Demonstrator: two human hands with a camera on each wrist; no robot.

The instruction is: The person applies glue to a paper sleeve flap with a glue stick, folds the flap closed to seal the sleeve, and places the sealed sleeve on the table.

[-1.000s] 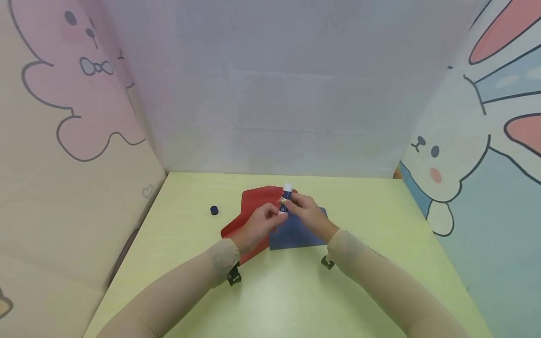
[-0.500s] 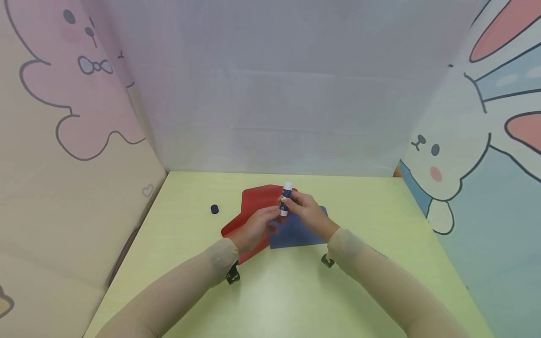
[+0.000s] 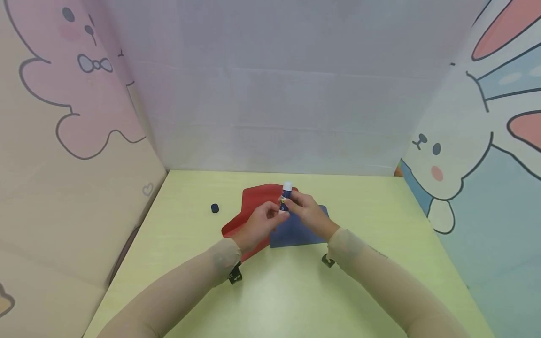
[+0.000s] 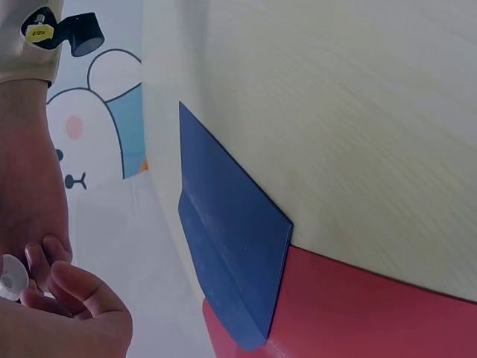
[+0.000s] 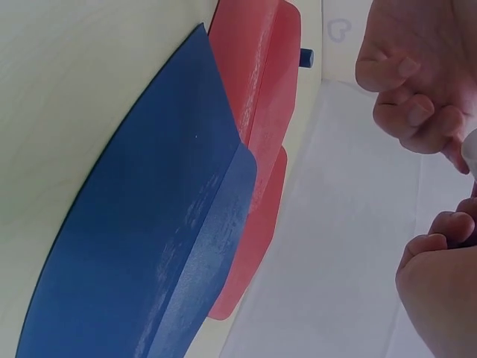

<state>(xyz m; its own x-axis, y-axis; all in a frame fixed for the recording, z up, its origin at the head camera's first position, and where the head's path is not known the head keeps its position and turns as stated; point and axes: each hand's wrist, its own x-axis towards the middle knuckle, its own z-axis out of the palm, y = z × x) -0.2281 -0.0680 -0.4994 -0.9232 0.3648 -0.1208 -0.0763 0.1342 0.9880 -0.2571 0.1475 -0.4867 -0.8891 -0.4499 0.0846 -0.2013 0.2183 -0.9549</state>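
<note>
My right hand [image 3: 312, 216] holds a glue stick [image 3: 286, 193] upright, slightly tilted, above the table. It has a dark blue barrel and a white top. At its bottom end, my left hand [image 3: 258, 225] pinches the white base between thumb and fingers. In the left wrist view, the stick's white round base [image 4: 13, 277] shows at the left edge beside the fingers. Beneath the hands lie a red envelope [image 3: 255, 200] and a blue envelope [image 3: 291, 235], the blue one overlapping the red. The right wrist view shows their flaps, with the blue envelope [image 5: 134, 209] nearest.
A small dark blue cap [image 3: 214, 208] stands on the pale yellow table [image 3: 270, 300], left of the red envelope. A plain pale wall cloth [image 3: 270, 103] closes off the back. Printed cloths with a bear and a rabbit [image 3: 444, 164] line the two sides.
Half a second ago my left fingers were loosened off the glue stick's base; now they pinch it again, as one second ago. My right hand and the envelopes stay in place.
</note>
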